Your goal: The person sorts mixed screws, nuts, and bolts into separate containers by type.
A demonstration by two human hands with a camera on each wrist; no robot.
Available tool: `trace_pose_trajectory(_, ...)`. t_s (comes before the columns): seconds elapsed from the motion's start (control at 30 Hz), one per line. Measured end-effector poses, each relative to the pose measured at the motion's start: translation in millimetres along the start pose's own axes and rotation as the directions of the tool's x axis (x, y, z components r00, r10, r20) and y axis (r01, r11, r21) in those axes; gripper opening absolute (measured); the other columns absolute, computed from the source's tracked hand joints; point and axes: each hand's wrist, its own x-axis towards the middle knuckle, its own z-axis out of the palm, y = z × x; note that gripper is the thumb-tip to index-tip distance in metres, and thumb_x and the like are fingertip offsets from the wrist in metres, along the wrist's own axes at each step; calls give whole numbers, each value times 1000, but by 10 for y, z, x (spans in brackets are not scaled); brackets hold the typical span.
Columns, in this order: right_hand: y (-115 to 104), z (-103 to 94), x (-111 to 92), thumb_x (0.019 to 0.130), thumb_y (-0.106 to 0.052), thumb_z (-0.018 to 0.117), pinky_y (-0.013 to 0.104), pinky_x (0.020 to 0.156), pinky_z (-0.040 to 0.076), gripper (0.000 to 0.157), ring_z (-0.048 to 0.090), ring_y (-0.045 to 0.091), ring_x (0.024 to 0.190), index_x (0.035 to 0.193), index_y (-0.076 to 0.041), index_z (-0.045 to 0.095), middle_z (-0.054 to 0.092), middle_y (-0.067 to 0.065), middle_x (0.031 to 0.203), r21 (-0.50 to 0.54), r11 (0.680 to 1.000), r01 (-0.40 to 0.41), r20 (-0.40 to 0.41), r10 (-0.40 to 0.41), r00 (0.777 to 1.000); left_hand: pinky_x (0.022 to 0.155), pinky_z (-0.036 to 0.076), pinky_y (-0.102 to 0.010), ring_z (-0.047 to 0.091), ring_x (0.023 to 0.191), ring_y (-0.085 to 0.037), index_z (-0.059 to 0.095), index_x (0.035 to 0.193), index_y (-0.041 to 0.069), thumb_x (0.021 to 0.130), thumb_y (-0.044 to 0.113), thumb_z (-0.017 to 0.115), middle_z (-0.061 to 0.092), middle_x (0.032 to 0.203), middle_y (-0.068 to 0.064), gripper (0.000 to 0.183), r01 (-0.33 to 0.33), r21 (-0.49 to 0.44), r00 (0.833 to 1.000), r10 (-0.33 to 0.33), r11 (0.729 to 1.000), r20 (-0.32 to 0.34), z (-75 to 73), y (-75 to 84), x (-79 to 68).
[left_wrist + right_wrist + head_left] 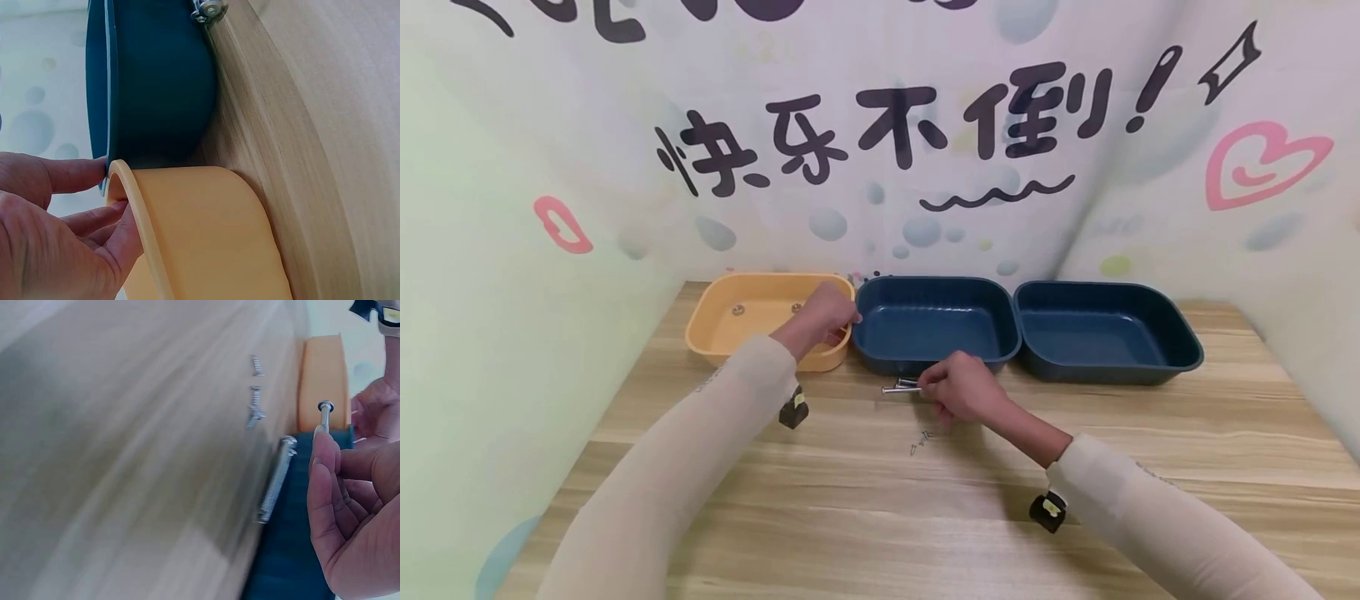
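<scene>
Evidently, you are handling a long bolt [325,417] with your right hand [962,387], while your left hand [825,307] is bracing a yellow bin [718,346] that is standing near the far left corner of the table [850,517]. The long bolt is hanging just in front of a middle blue bin [887,364], which is standing along the table's far edge; its head is pointing toward the table's left edge. For good handling, in our judgement, you are best using a light fingertip hold, with the head leading and clear of the blue wall, and bracing the yellow bin without tugging it away from its neighbour.

Right grip: your thumb and fingertips are pinching the shank, parted only by the bolt's own thickness, and the remaining fingers are curling loosely. Left grip: your digits are straddling the yellow bin's right end, apparently pinching the wall; whether they are also holding something inside is impossible to tell.

Spare bolts [275,478] are lying just beside the middle blue bin's front wall, small screws [255,395] are lying closer to the table's near edge, and two metal nuts [738,309] are resting inside the yellow bin
</scene>
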Motion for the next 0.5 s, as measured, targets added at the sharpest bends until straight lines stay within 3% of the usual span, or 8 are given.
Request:
trace_pose_trajectory(0.3, -140, -208, 35, 93, -13, 65, 35, 60, 58, 16, 66, 24, 57, 103, -4, 73, 68, 10, 67, 76, 996, -47, -19, 49, 999, 72, 57, -36, 61, 76, -24, 58, 92, 2, 91, 5, 63, 58, 93, -11, 6, 12, -4, 1000, -12, 1000, -2, 12, -3, -14)
trace_pose_trajectory(0.5, -185, -378, 85, 95, -16, 62, 42, 65, 59, 17, 68, 25, 60, 106, -6, 72, 68, 15, 73, 109, 992, -62, -82, 71, 994, 71, 57, -36, 61, 75, -24, 60, 94, 1, 91, 6, 63, 59, 93, -12, 7, 5, -3, 1000, -5, 1000, 0, 19, 6, -18)
